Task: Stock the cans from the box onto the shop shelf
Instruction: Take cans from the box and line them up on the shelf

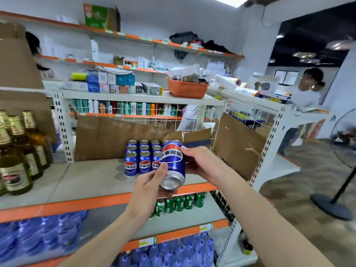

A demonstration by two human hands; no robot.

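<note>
A blue cola can [172, 162] is tilted with its silver base toward me, held in front of the shelf. My left hand [150, 187] grips its lower end, thumb on the label. My right hand [202, 162] holds its upper side from the right. Behind it, several matching blue cans [138, 158] stand in rows on the grey shelf board [92, 178], against brown cardboard [107, 135]. The box the cans come from is not in view.
Brown glass bottles [17, 151] stand at the shelf's left end. Green cans [177, 204] sit on the shelf below, blue water bottles [44, 236] lower down. An orange basket [185, 89] rests on top. A person [306, 93] stands at the right; a fan stand [333, 205] is on the floor.
</note>
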